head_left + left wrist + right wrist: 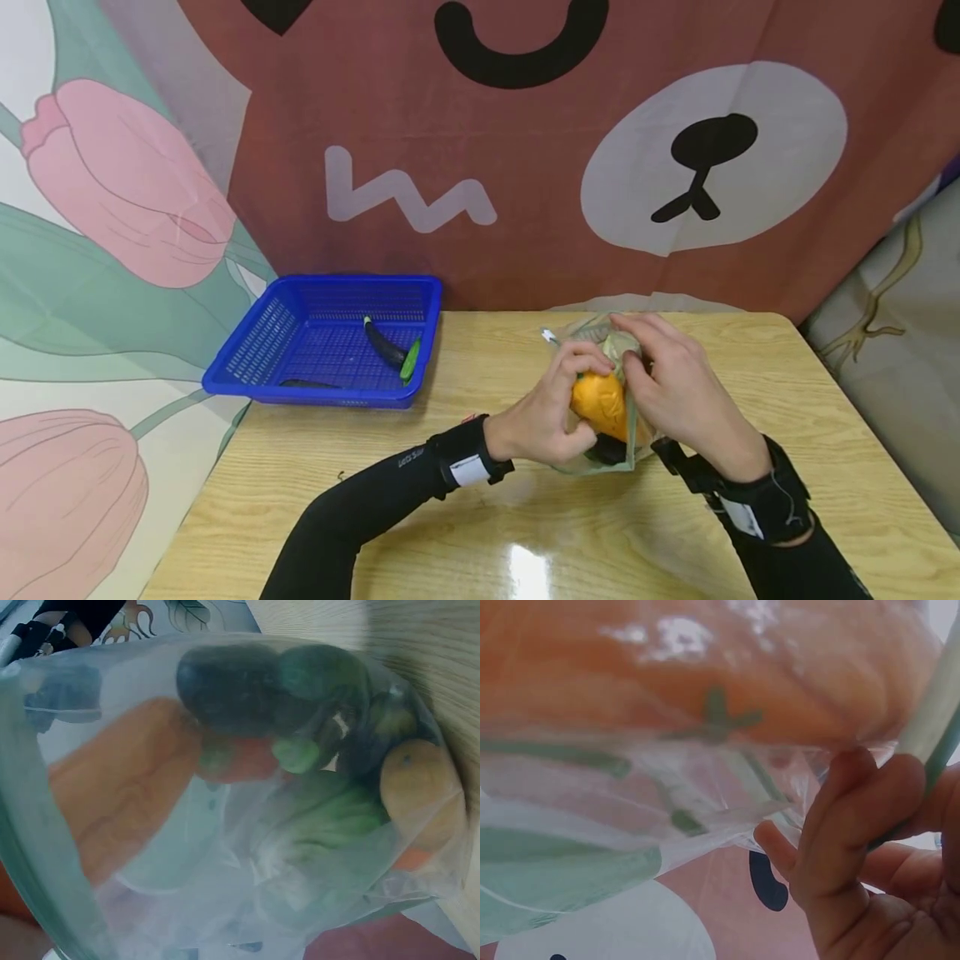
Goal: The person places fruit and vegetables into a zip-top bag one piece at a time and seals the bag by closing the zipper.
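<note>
A clear plastic bag (633, 450) with a green-edged rim stands on the table, full of vegetables. A thick, long orange vegetable (600, 404) with a creased surface leans in its mouth. My left hand (551, 417) curls its fingers and thumb round the orange vegetable's upper end. On the other side, my right hand (682, 392) pinches the bag's rim between thumb and fingers, as the right wrist view also shows. Through the bag wall, the left wrist view shows a dark eggplant (229, 682), a leafy green vegetable (322, 832) and a tan rounded piece (420, 791).
At the back left of the wooden table (465, 533) stands a blue basket (255, 387). A dark eggplant (384, 346) and a green cucumber-like piece (410, 361) lie inside it. Behind the table hangs a printed cloth (525, 225).
</note>
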{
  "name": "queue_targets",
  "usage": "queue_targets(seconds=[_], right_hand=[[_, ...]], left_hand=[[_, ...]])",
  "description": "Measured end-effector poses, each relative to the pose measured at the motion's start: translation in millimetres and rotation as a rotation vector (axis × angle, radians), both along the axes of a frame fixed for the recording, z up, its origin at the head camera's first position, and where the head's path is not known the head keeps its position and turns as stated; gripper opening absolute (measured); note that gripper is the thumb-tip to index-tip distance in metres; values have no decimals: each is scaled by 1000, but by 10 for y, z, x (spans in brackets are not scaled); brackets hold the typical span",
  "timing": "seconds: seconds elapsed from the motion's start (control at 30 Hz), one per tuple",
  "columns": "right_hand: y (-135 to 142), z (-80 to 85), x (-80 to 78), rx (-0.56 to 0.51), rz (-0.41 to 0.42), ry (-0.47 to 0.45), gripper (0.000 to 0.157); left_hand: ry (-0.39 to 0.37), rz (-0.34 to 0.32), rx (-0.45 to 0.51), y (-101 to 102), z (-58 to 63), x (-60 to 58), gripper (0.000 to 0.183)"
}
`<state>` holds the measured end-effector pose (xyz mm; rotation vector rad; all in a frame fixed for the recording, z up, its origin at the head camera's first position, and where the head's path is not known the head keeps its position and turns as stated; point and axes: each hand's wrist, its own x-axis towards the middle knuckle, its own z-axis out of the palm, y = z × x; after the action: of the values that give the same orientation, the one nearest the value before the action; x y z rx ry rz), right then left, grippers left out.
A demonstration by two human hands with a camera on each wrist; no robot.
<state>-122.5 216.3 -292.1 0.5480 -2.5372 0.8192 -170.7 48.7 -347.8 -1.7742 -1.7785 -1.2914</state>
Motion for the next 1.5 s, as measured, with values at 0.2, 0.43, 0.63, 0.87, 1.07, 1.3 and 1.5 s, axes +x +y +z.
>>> queue_targets(seconds=[0.2,0.43,0.63,0.87,1.07,1.3,1.5], right_hand=[[1,19,6,-5,-18,-20,40],[-8,29,8,-30,-3,-11,40],[-13,32,1,-29,-19,-29,39],[-28,30,-5,-26,-10,-12,40],[-24,16,-2,-29,-12,-8,40],[-9,0,5,-43,-17,-10,40],[-14,1,-8,-30,-15,-6,39]], left_hand=[[118,45,-171,-51,-43,-39,56],[363,185,-335,-14,-160,-43,38],[362,216,-430,37,-160,-30,32],[358,244,-662,130,-132,-25,26],[424,297,-864,224,-128,7,28],[336,215,-766,20,85,28,28],[198,219,-476,-385,419,-124,14]])
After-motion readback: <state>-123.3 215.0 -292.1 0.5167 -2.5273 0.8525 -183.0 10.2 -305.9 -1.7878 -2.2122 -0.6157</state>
